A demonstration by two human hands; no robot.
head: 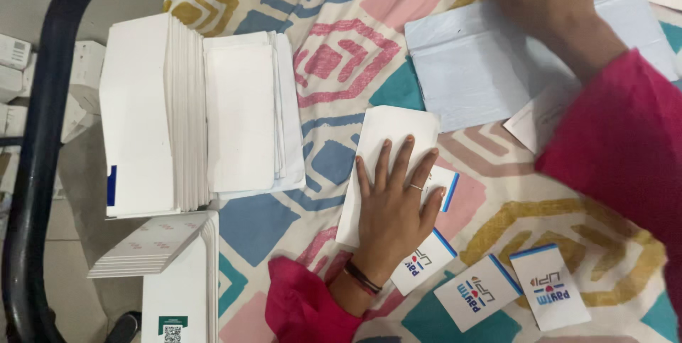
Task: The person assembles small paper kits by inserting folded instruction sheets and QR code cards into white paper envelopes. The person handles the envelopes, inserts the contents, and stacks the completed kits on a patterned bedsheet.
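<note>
Just below the middle of the frame, the left hand (392, 204) lies flat, fingers spread, pressing down on a white envelope (387, 145) that rests on the patterned bedsheet (341, 59). It clasps nothing; the palm only pins the envelope, and a blue-edged card (447, 185) pokes out from under the fingers at its right side. The right hand (543, 2), in the upper right, reaches onto a large pale blue mailer (469, 77); motion blur hides whether its fingers close on anything.

As far as can be judged, the work is partly through. At the left, a thick row of white envelopes (181, 112) stands on edge, with a flat pile of white envelopes (241, 116) lying just beside it. Three more small white cards with blue edges and red-and-blue printing (490, 290) lie loose along the lower right, apart from any envelope.

In the lower left, a fanned stack of white cards (153, 243) sits above a white sheet with a green patch and a square code (174, 314). A dark curved bar (42, 137) runs down the far left.
</note>
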